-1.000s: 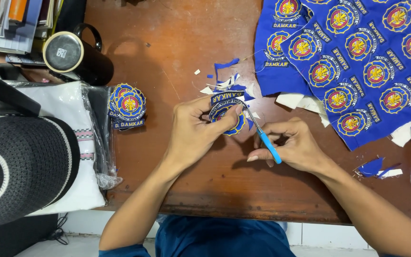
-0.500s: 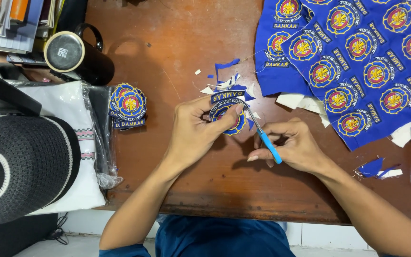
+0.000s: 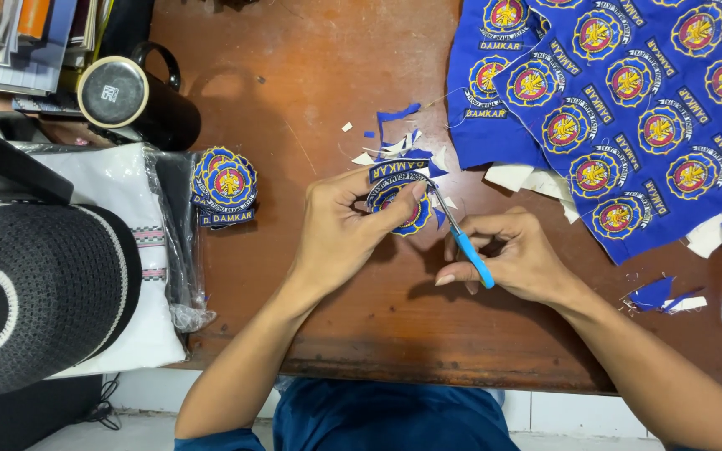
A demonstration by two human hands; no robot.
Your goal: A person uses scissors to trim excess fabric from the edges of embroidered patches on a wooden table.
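My left hand (image 3: 340,225) pinches a round blue embroidered patch (image 3: 396,200) with a red and yellow centre, holding it just above the brown wooden table (image 3: 294,100). My right hand (image 3: 511,255) grips small scissors with a light blue handle (image 3: 467,250); the blades touch the patch's right edge. Blue and white fabric scraps (image 3: 399,142) lie on the table just beyond the patch.
A blue cloth sheet (image 3: 628,108) with several uncut patches covers the far right. Finished patches (image 3: 223,185) are stacked at left, beside a plastic-wrapped white cloth (image 3: 127,209), a black knitted cap (image 3: 35,292), a black mug (image 3: 131,100) and stacked books (image 3: 18,42). More scraps (image 3: 662,296) lie at right.
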